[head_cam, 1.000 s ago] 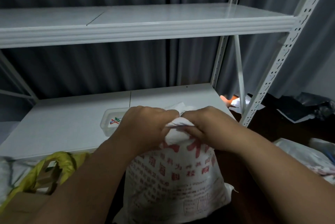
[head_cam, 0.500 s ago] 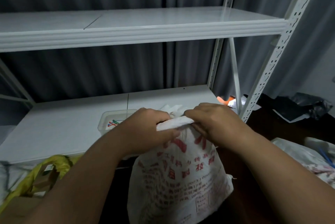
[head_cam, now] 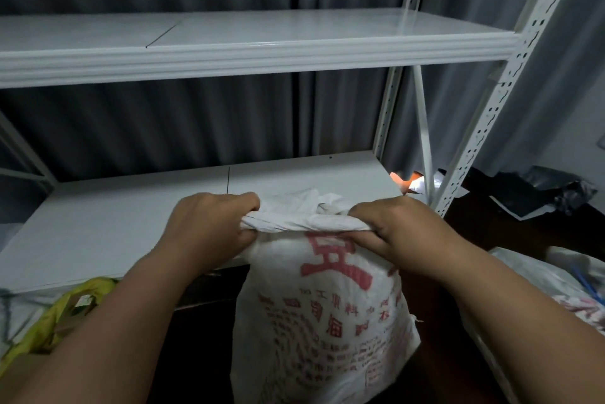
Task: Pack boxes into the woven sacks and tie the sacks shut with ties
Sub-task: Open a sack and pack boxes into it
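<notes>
Woven sack, white w/ red print, stands at lower centre of frame, in front of the white lower shelf. Left hand & right hand each clench one end of its bunched, twisted mouth, stretched btwn them at mid-frame. Yellow bag sits lower left, another sack at right edge.

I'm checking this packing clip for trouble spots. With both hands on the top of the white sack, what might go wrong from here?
1. The left hand and right hand grip the twisted neck of the sack, but no tie is visible; letting go to fetch one may let the twist unwind.
2. The full sack hangs off the lower shelf edge, so a slipping grip could drop it.
</notes>
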